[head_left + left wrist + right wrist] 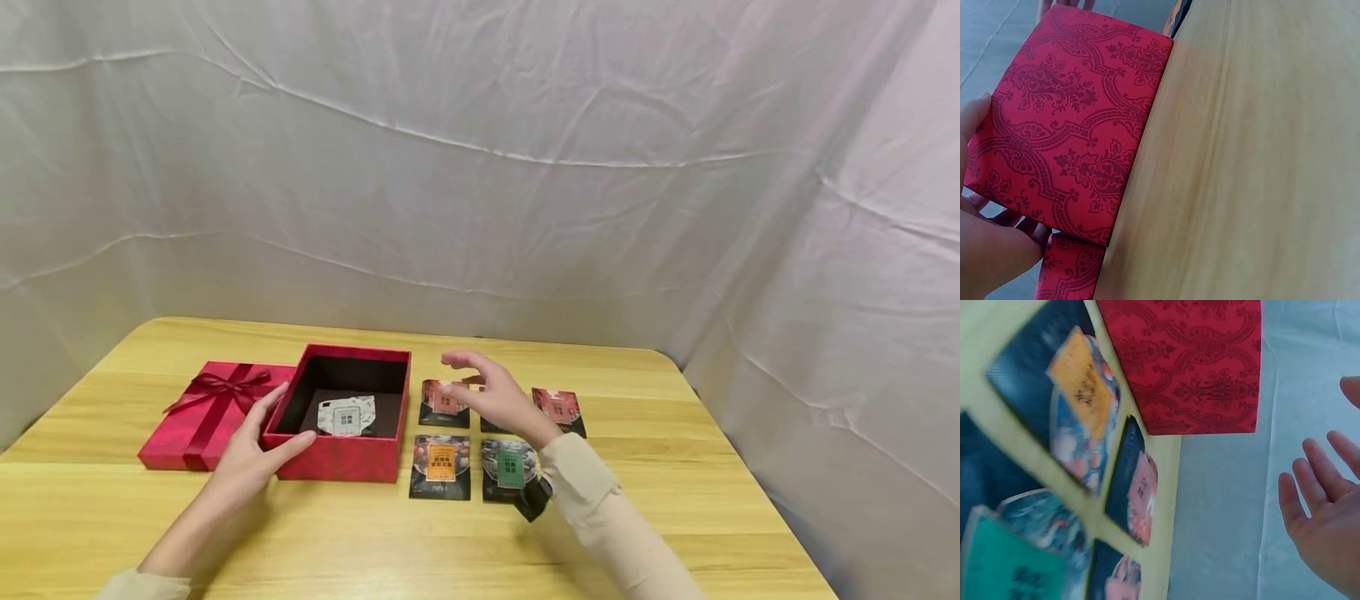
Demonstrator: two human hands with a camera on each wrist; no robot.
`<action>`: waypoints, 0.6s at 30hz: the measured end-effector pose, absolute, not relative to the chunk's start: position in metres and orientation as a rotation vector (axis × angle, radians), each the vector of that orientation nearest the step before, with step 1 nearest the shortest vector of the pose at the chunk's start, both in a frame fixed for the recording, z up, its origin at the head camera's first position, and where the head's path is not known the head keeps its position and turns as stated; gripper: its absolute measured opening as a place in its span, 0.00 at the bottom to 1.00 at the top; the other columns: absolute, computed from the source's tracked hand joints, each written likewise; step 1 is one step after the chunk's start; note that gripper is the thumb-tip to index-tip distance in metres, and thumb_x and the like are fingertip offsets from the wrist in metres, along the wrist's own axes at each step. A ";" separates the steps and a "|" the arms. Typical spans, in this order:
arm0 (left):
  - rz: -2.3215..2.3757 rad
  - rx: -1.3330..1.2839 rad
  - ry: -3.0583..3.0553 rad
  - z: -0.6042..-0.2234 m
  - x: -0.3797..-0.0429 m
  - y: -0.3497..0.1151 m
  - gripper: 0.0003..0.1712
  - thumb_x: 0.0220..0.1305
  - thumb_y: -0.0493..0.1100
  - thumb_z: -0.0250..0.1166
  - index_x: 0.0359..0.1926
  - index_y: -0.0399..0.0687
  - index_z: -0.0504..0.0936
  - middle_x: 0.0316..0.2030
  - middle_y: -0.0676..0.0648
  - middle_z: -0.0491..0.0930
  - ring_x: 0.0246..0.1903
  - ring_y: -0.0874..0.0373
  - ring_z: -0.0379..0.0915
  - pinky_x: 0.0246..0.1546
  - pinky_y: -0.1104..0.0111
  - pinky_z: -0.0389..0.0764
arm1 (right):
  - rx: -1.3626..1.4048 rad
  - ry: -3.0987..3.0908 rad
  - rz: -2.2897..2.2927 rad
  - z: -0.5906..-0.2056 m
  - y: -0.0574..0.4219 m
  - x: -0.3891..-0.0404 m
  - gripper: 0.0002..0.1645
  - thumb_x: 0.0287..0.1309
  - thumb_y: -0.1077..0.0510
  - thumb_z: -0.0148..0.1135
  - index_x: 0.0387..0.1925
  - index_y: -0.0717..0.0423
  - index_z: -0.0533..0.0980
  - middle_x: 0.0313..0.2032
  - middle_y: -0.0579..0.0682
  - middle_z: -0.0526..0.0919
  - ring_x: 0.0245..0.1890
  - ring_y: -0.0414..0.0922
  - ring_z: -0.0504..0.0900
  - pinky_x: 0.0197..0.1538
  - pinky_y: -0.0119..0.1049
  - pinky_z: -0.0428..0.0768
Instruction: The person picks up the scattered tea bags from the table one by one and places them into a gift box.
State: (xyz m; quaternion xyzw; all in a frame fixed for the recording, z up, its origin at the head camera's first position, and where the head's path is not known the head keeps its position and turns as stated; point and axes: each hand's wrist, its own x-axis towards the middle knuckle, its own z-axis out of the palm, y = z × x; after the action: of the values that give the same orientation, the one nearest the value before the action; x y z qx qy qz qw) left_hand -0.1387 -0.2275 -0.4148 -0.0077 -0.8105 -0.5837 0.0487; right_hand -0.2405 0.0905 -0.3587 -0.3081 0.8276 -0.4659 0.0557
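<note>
My left hand (251, 450) grips the red gift box (337, 458) at its front left corner, thumb at the front rim and fingers along the left side. Inside the box lies a white patterned sachet (347, 417) with a pale green label. My right hand (501, 398) is raised over the back row of sachets, its fingers loosely bent and holding nothing, as the right wrist view also shows. Below it are a pink-labelled sachet (444, 403) and another it partly covers. In front lie an orange-labelled sachet (440, 467) and a green-labelled sachet (508, 468).
The red lid (213, 412) with a dark red ribbon bow rests left of the box, right against it. Another pink-labelled sachet (558, 410) lies at the right end of the back row. Pale cloth (480, 167) hangs behind the wooden table (360, 542).
</note>
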 end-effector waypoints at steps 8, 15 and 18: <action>-1.771 -0.002 -2.499 -0.414 -0.139 -0.227 0.50 0.64 0.47 0.65 0.76 0.48 0.44 0.70 0.33 0.50 0.64 0.35 0.49 0.58 0.37 0.59 | -0.812 2.510 -1.360 -0.372 0.128 -0.221 0.29 0.63 0.55 0.62 0.65 0.52 0.69 0.60 0.52 0.73 0.59 0.55 0.70 0.58 0.56 0.70; -1.783 0.000 -2.502 -0.413 -0.138 -0.226 0.50 0.64 0.48 0.65 0.76 0.49 0.43 0.69 0.33 0.51 0.64 0.36 0.50 0.58 0.38 0.60 | -0.791 2.590 -1.250 -0.390 0.156 -0.219 0.30 0.62 0.53 0.64 0.64 0.53 0.69 0.60 0.53 0.74 0.60 0.56 0.70 0.59 0.59 0.68; -1.784 0.005 -2.501 -0.413 -0.138 -0.227 0.50 0.64 0.48 0.65 0.76 0.49 0.43 0.69 0.33 0.51 0.64 0.36 0.49 0.58 0.37 0.59 | -0.772 2.619 -1.213 -0.394 0.163 -0.217 0.31 0.61 0.53 0.65 0.64 0.53 0.70 0.60 0.52 0.74 0.60 0.55 0.70 0.58 0.61 0.68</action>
State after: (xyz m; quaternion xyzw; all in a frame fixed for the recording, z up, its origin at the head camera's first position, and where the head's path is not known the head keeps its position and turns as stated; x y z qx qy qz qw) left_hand -0.1376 -0.2272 -0.4129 0.0017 -0.8136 -0.5804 0.0346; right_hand -0.2171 0.1626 -0.3942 -0.2576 0.8740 -0.4049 0.0766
